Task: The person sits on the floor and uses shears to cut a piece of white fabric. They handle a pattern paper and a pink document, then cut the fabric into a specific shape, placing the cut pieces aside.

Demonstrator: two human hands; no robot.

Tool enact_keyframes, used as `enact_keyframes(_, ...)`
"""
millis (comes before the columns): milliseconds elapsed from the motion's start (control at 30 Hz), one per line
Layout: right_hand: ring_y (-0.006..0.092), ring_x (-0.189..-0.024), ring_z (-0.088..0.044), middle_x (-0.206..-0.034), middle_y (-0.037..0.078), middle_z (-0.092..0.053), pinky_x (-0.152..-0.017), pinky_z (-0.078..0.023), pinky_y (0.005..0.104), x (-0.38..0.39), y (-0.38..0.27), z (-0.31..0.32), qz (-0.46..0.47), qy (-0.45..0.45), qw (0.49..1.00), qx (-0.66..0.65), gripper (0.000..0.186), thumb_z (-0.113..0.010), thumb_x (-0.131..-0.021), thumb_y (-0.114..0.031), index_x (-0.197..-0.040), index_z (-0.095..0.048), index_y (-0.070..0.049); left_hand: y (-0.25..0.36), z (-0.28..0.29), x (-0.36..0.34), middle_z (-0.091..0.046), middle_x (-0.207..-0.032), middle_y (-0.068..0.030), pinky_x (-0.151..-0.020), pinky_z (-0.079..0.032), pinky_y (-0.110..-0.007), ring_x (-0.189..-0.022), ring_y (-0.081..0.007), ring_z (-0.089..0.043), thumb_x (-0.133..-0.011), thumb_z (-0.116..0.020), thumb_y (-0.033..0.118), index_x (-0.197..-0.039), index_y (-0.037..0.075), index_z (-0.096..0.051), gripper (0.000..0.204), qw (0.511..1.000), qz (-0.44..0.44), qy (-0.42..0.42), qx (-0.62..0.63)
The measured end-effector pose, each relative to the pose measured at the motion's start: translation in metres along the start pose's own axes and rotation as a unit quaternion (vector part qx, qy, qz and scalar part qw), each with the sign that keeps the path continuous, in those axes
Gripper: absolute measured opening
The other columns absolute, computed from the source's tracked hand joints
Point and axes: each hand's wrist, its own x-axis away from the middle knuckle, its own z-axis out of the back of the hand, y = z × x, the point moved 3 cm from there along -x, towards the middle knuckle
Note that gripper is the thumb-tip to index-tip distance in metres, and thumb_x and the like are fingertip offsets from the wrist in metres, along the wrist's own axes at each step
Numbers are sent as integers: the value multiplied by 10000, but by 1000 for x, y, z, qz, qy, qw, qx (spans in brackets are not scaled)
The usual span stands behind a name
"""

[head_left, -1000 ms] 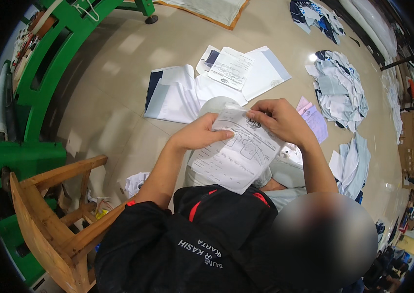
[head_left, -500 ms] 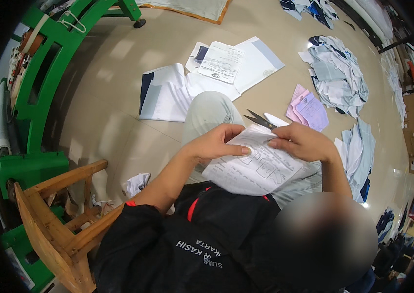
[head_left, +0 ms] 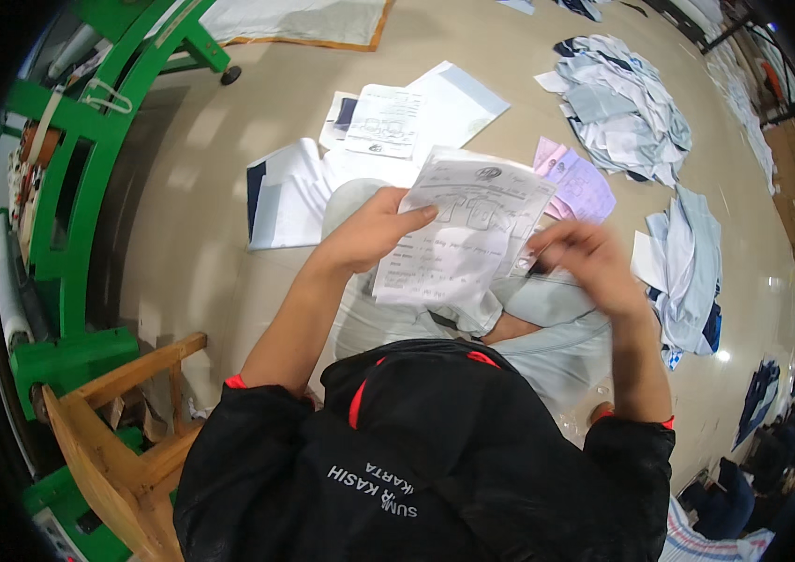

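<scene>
Paper sheets (head_left: 458, 248) bearing line drawings are raised over the lap, with pale trousers (head_left: 552, 314) visible past their lower right edge. Left hand (head_left: 378, 229) is clamped on their left edge, thumb across the front. Right hand (head_left: 589, 258) is blurred just beside their right edge, fingers curled; I cannot tell whether they pinch anything.

Pink and purple papers (head_left: 585, 187) lie on the floor beyond the right hand, partly overlapped in this view by the sheets' upper right corner. Past them sits a heap of fabric scraps (head_left: 622, 112); folded pale cloth (head_left: 688, 267) bounds the right side. Ahead of the left hand, white cloth (head_left: 289, 201) with a dark blue edge lies near, and another printed page (head_left: 383, 117) rests on white material farther off.

A wooden frame (head_left: 88, 459) stands left of the left forearm, near a green machine frame (head_left: 83, 356). Tan floor (head_left: 196, 201) stretches between the green frame and the white cloth, and a narrower strip runs between the white material and the heap
</scene>
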Motion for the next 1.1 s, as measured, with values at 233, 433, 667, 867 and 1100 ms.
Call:
enact_keyframes(233, 167, -1223, -647, -1347, 97, -690, -996, -550, 327, 70, 67, -117, -172, -317, 906, -223, 341, -719, -1008, -37, -1346, -688, 1, -17, -9, 7, -726, -1229, -134, -910, -555, -312, -1074, -151, -684, -1080, -623, 179, -1339, -103, -632, 383, 996, 28, 11, 81)
enact_keyframes(433, 201, -1128, -706, -1253, 92, -739, -963, -572, 351, 65, 33, -80, -62, -61, 995, 40, 427, -850, -883, -81, -1288, -721, -47, 2, -13, 19, -755, -1223, -127, -973, -533, -303, -1105, -159, -698, -1034, -562, 71, -1359, -49, -660, 360, 979, -1, -53, -197)
enact_keyframes(667, 301, -1038, -760, -1135, 172, -776, -885, -599, 356, 49, -35, -17, 308, 179, 854, 378, 306, -832, -846, -48, -1135, -746, 5, 26, -41, 35, -711, -1376, -182, -1102, -463, -333, -1235, -216, -669, -894, -441, -72, -1456, -29, -606, 587, 936, -167, -142, -275)
enact_keyframes(867, 289, -1011, -771, -1124, 176, -778, -863, -611, 352, 42, -36, -23, 316, 160, 851, 388, 315, -850, -811, -16, -1110, -755, 1, 32, -43, 43, -710, -1376, -194, -1100, -464, -338, -1247, -226, -674, -909, -453, -57, -1451, -49, -598, 561, 930, -186, -155, -276)
enact_keyframes(1100, 331, -1160, -720, -1188, 143, -768, -1066, -512, 465, 28, -32, -30, 296, 104, 893, 322, 419, -877, -810, -127, -1203, -754, -49, 40, -45, 44, -717, -1356, -198, -1084, -470, -335, -1228, -212, -674, -923, -470, -37, -1451, -54, -595, 544, 936, -181, -171, -249)
